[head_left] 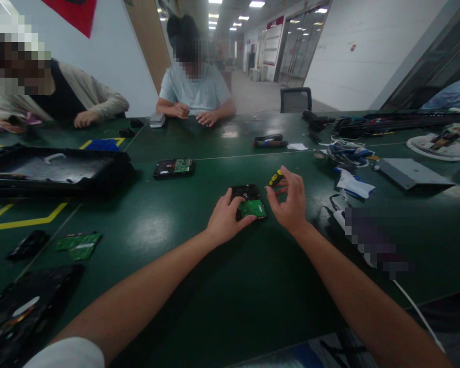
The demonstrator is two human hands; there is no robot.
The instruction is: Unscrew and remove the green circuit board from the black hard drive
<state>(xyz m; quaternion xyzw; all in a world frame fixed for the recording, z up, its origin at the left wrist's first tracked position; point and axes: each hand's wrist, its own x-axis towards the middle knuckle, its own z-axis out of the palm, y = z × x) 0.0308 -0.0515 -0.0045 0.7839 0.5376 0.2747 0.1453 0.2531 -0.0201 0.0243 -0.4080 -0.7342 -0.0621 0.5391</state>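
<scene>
Left hand [228, 217] grips one hard drive [256, 207], right hand [291, 202] one screwdriver [276, 178], a second drive [174, 167] farther off

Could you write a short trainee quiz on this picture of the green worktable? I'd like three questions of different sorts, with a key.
1. Multiple choice: what does the person's right hand hold?
A) a white cable
B) a short tool with a yellow-and-black handle
C) a loose green circuit board

2. True or false: the person's left hand touches a flat black rectangular drive with a green circuit board on it.

3. Fill in the gap: the flat grey metal box lies to the ____ of both of the person's hands.

Key: 1. B; 2. true; 3. right.
</scene>
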